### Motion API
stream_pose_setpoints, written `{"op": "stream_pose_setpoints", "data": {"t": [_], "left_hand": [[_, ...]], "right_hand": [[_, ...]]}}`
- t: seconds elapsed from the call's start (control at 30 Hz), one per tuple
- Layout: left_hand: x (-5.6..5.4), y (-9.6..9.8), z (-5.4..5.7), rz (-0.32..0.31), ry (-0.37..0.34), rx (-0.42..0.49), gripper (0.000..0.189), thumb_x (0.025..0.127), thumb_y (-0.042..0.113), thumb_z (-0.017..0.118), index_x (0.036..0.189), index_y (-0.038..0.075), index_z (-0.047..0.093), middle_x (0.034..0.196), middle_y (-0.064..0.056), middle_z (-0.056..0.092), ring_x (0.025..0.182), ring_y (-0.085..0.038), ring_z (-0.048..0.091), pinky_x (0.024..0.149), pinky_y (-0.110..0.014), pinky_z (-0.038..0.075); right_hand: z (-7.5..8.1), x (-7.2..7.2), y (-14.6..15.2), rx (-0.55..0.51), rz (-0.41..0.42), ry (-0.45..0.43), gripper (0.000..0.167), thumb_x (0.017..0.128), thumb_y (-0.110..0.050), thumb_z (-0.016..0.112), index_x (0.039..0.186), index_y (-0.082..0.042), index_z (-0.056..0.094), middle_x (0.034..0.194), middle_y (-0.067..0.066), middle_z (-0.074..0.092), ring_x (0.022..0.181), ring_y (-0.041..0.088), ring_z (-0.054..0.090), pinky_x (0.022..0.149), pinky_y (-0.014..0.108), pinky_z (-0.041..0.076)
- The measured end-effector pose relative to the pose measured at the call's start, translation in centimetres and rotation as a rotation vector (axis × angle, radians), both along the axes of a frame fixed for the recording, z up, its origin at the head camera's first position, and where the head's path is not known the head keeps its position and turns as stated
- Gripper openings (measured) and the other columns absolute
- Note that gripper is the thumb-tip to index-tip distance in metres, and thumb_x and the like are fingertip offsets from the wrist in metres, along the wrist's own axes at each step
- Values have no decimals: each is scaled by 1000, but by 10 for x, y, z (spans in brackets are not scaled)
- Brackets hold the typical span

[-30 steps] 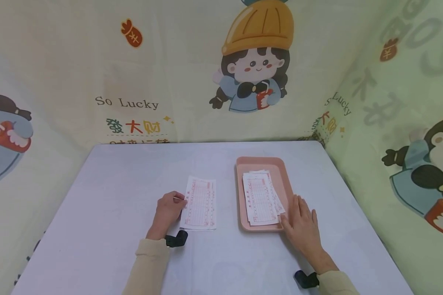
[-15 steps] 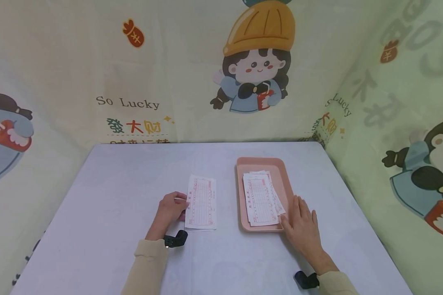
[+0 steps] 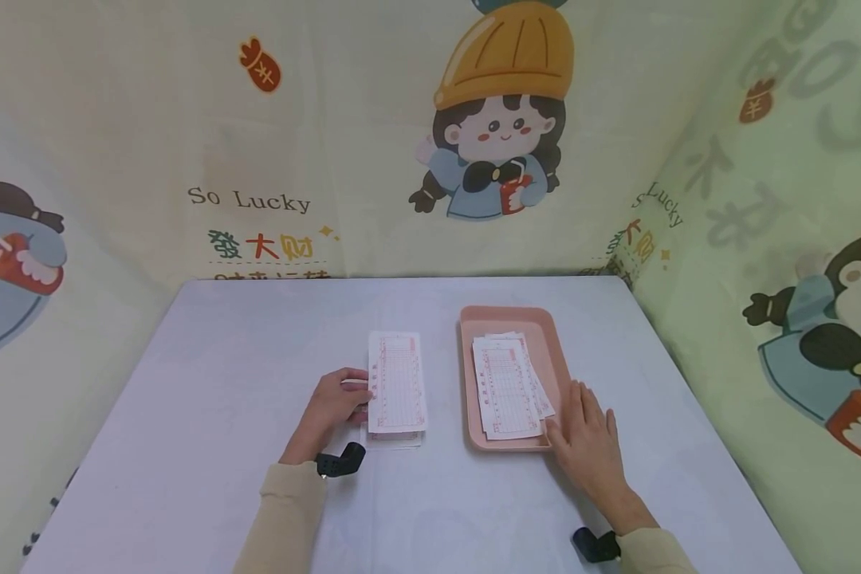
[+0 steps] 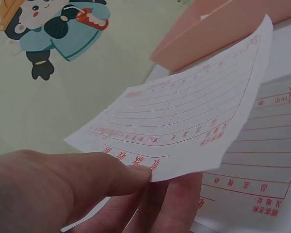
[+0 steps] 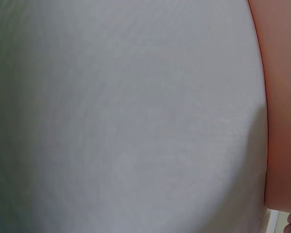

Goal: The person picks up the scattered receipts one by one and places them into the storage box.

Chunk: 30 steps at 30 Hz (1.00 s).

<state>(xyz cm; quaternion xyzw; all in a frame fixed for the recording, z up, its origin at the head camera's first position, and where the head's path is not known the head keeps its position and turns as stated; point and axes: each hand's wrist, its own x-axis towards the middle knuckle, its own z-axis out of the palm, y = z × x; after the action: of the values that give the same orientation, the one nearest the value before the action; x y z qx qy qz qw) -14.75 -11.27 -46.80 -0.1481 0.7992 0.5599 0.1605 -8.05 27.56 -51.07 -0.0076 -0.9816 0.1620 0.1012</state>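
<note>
My left hand (image 3: pixel 332 406) pinches the left edge of a white receipt sheet (image 3: pixel 396 381) printed with red lines. In the left wrist view, the thumb (image 4: pixel 114 172) lies on top of the sheet, which is raised and bowed. Beneath it, more such receipt sheets (image 4: pixel 271 145) lie on the table. A pink tray (image 3: pixel 538 323) to the right holds several receipt sheets (image 3: pixel 505 391), stacked a little askew. At the tray's lower right side rests my right hand (image 3: pixel 590 446), its fingers straight and its thumb by the near corner. The right wrist view shows mostly tablecloth and the tray's outer wall (image 5: pixel 286 97).
The table (image 3: pixel 244 343) has a white cover. A patterned cloth wall (image 3: pixel 366 159) rises behind its far edge, and another cloth wall (image 3: pixel 732 319) stands along the right. Each wrist carries a small black camera mount (image 3: pixel 343 461).
My left hand has lifted the top receipt sheet off the pile and shifted it slightly right and away. The right hand and the tray have stayed in place.
</note>
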Motion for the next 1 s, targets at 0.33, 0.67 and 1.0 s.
{"op": "stream_pose_setpoints", "data": {"t": [0.33, 0.67, 1.0], "left_hand": [[-7, 4, 0, -13, 10, 130, 40, 94, 14, 66, 132, 10, 55, 121, -15, 67, 88, -21, 70, 77, -34, 61], [-10, 12, 5, -39, 9, 204, 40, 93, 14, 68, 131, 10, 55, 120, -14, 67, 88, -22, 72, 77, -35, 62], [-10, 28, 8, -74, 10, 217, 40, 93, 15, 68, 131, 10, 55, 120, -14, 66, 88, -22, 71, 78, -37, 61]], "right_hand": [[0, 0, 1, 2, 0, 0, 79, 96, -37, 54, 154, 5, 20, 156, 31, 27, 144, 48, 26, 113, 73, 15], [-1, 0, 2, 7, 3, 17, 79, 96, -37, 54, 154, 5, 20, 155, 32, 28, 143, 48, 27, 112, 73, 16], [-3, -1, 3, 17, 4, 24, 80, 95, -38, 55, 154, 4, 21, 157, 30, 26, 144, 47, 26, 113, 72, 15]]}}
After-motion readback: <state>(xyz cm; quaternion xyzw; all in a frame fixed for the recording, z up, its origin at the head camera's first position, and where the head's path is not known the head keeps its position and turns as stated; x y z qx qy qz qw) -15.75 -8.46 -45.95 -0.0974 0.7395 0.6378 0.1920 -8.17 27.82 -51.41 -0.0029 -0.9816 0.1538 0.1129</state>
